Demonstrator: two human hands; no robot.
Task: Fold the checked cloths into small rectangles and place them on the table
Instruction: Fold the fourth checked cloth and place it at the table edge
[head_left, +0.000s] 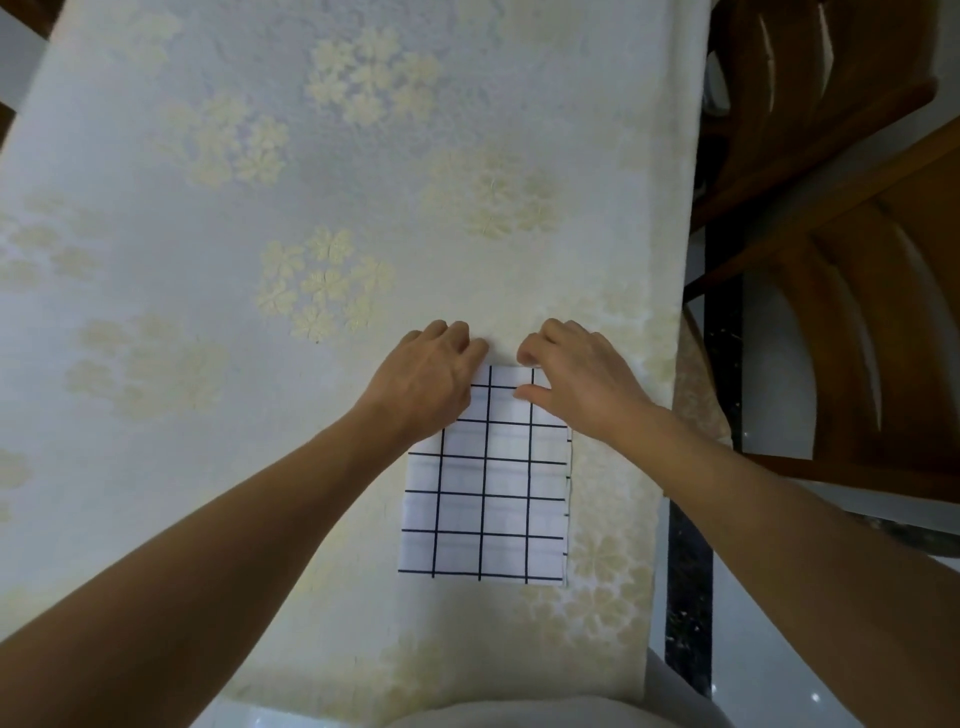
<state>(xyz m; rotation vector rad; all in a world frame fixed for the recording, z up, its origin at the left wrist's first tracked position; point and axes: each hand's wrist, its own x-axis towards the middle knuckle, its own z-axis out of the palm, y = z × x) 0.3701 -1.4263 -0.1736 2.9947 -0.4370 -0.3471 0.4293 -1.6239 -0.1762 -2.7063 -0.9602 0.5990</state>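
Both hands hold the far edge of a folded checked cloth on the counter.

The white cotton cloth with a dark blue grid (485, 493) lies flat as a tall rectangle in the lower middle of the frame, near the right edge of the counter with the cream flower-pattern cover (208, 260). The left hand (431, 379) rests with curled fingers on the upper left corner of the cloth, probably to keep the layers from sliding. The right hand (576, 379) pinches the upper edge between thumb and bent fingers, and this looks like a preparation to bring this edge toward the person for one more fold. The rectangle is still rather long, so the folding seems not finished. Brown wooden chairs (841, 218) stand at the right of the frame, beside the counter.
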